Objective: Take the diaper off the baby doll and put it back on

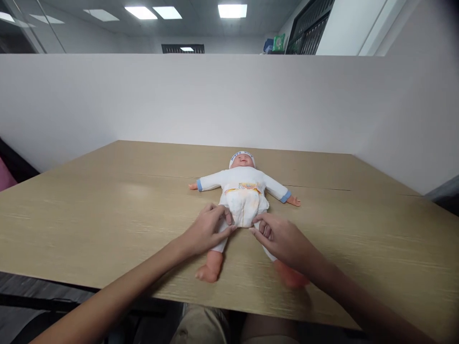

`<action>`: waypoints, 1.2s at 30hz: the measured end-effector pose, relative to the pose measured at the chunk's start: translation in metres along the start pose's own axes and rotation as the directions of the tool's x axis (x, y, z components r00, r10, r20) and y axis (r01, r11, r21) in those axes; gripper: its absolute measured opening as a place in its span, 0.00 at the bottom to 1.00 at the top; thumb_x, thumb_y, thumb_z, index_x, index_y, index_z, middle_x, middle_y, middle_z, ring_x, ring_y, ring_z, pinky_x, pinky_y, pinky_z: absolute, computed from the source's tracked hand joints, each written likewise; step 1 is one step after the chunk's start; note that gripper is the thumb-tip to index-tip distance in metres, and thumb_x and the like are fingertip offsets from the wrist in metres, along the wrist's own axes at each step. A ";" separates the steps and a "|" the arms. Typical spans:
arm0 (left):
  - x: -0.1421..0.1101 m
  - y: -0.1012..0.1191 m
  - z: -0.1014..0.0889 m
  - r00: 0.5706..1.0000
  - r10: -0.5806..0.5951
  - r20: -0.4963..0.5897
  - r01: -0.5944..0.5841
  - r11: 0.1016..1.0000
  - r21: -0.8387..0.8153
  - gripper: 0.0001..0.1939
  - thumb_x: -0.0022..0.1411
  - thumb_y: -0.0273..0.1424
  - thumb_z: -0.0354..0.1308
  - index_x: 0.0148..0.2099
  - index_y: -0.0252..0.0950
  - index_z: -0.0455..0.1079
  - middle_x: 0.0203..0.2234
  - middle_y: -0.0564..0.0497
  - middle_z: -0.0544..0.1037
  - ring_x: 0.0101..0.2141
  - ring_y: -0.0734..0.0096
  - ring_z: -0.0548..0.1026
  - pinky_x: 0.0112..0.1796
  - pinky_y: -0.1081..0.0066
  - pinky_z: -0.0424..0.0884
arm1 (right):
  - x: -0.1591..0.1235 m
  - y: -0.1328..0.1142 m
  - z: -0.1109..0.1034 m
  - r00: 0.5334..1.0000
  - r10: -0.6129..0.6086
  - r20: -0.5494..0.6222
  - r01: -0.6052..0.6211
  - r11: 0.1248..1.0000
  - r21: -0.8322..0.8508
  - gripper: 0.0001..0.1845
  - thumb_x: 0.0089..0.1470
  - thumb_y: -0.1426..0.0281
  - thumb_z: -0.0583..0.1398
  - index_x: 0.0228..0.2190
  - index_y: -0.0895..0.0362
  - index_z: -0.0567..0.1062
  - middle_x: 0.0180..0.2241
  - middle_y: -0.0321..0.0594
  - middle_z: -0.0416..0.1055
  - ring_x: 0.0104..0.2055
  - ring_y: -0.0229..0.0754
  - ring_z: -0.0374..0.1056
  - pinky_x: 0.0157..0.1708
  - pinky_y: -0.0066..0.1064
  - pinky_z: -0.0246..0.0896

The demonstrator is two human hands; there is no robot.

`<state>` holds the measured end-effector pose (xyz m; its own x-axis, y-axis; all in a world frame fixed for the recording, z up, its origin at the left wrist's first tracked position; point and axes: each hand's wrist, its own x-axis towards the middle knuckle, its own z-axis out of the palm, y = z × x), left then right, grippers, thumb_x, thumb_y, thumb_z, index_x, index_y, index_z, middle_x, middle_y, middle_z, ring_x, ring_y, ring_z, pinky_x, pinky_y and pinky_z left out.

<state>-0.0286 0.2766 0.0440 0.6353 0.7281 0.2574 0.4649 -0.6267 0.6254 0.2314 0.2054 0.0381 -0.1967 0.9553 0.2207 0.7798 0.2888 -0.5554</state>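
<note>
A baby doll (243,177) lies on its back on the table, arms spread and head towards the wall. It wears a white top with blue cuffs, white trousers and a white printed cap. Over its hips is a white diaper (245,204) with an orange-yellow printed band at the waist. My left hand (211,227) is closed at the diaper's lower left edge, by the leg opening, thumb and fingers curled in. At the lower right edge my right hand (276,236) pinches the diaper between thumb and forefinger. My right hand partly hides the doll's leg on that side.
The wood-patterned table (107,215) runs up to a white partition (215,100) at the back and right. My knees (201,327) are under its front edge. Beyond the partition, a green package (278,42) shows near a dark barred window.
</note>
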 end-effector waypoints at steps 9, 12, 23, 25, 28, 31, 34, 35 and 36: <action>0.022 -0.004 0.014 0.998 -0.058 -0.034 0.060 0.996 0.066 0.16 0.71 0.44 0.65 0.35 0.39 0.72 0.33 0.49 0.82 0.41 0.57 0.71 0.46 0.60 0.65 | 0.015 0.002 0.025 0.987 -0.076 -0.142 0.036 0.963 -0.266 0.11 0.71 0.65 0.60 0.34 0.53 0.74 0.31 0.36 0.73 0.29 0.42 0.69 0.29 0.35 0.50; 0.020 -0.008 0.015 0.999 -0.021 -0.044 0.023 0.998 0.051 0.16 0.72 0.41 0.64 0.33 0.39 0.71 0.34 0.50 0.82 0.40 0.59 0.70 0.47 0.59 0.65 | 0.009 0.004 0.030 0.975 -0.124 -0.184 0.075 0.966 -0.249 0.08 0.72 0.66 0.59 0.39 0.52 0.76 0.39 0.40 0.76 0.34 0.44 0.74 0.30 0.36 0.60; 0.014 -0.012 0.015 0.994 0.030 -0.101 -0.031 0.999 -0.013 0.07 0.75 0.36 0.62 0.43 0.41 0.76 0.52 0.47 0.80 0.50 0.57 0.73 0.53 0.58 0.69 | 0.001 0.002 0.028 0.971 -0.162 -0.178 0.148 0.985 -0.088 0.09 0.69 0.66 0.61 0.50 0.48 0.73 0.53 0.45 0.80 0.51 0.56 0.78 0.49 0.51 0.77; 0.015 -0.011 0.014 0.998 0.020 -0.065 -0.021 1.000 -0.022 0.10 0.76 0.37 0.60 0.40 0.40 0.74 0.44 0.49 0.82 0.44 0.60 0.72 0.50 0.58 0.68 | 0.004 0.001 0.026 0.978 -0.118 -0.170 0.111 0.993 -0.048 0.05 0.69 0.64 0.61 0.46 0.48 0.74 0.45 0.44 0.81 0.45 0.54 0.79 0.42 0.46 0.76; 0.015 -0.012 0.015 0.996 -0.035 -0.082 0.030 0.997 -0.068 0.09 0.74 0.39 0.62 0.40 0.41 0.72 0.36 0.50 0.79 0.41 0.60 0.71 0.47 0.59 0.69 | 0.007 0.000 0.025 0.983 -0.012 -0.181 0.014 1.000 0.007 0.06 0.68 0.61 0.62 0.41 0.49 0.73 0.32 0.39 0.76 0.30 0.47 0.73 0.28 0.38 0.68; 0.013 -0.018 0.019 0.982 -0.110 -0.154 0.084 0.982 -0.168 0.11 0.69 0.39 0.67 0.47 0.43 0.70 0.40 0.49 0.78 0.43 0.59 0.72 0.46 0.60 0.71 | 0.009 0.002 0.025 0.971 0.134 -0.200 -0.114 0.987 0.112 0.10 0.66 0.57 0.63 0.42 0.49 0.72 0.21 0.29 0.65 0.20 0.42 0.64 0.22 0.34 0.58; 0.011 -0.025 0.025 0.970 -0.172 -0.174 0.116 0.949 -0.295 0.17 0.67 0.41 0.69 0.50 0.42 0.66 0.45 0.47 0.78 0.45 0.61 0.75 0.47 0.61 0.73 | 0.011 0.006 0.021 0.942 0.257 -0.216 -0.205 0.950 0.235 0.15 0.62 0.55 0.66 0.43 0.49 0.71 0.24 0.29 0.71 0.20 0.40 0.63 0.21 0.32 0.57; 0.010 -0.028 0.027 0.964 -0.196 -0.182 0.131 0.939 -0.318 0.19 0.66 0.42 0.69 0.50 0.42 0.66 0.47 0.47 0.78 0.46 0.60 0.76 0.48 0.61 0.73 | 0.011 0.008 0.018 0.937 0.279 -0.213 -0.218 0.938 0.269 0.16 0.60 0.55 0.67 0.43 0.49 0.71 0.28 0.31 0.76 0.20 0.39 0.64 0.22 0.32 0.58; 0.009 -0.029 0.028 0.957 -0.219 -0.192 0.148 0.932 -0.330 0.21 0.65 0.43 0.70 0.51 0.42 0.66 0.48 0.46 0.78 0.48 0.59 0.76 0.49 0.60 0.74 | 0.011 0.009 0.015 0.934 0.292 -0.206 -0.226 0.929 0.294 0.18 0.59 0.54 0.68 0.43 0.49 0.72 0.32 0.34 0.80 0.21 0.39 0.64 0.23 0.32 0.59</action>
<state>-0.0190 0.2939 0.0071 0.3876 0.8873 0.2501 0.3242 -0.3851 0.8640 0.2272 0.2196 0.0234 0.1669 0.9636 0.2090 0.5936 0.0711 -0.8016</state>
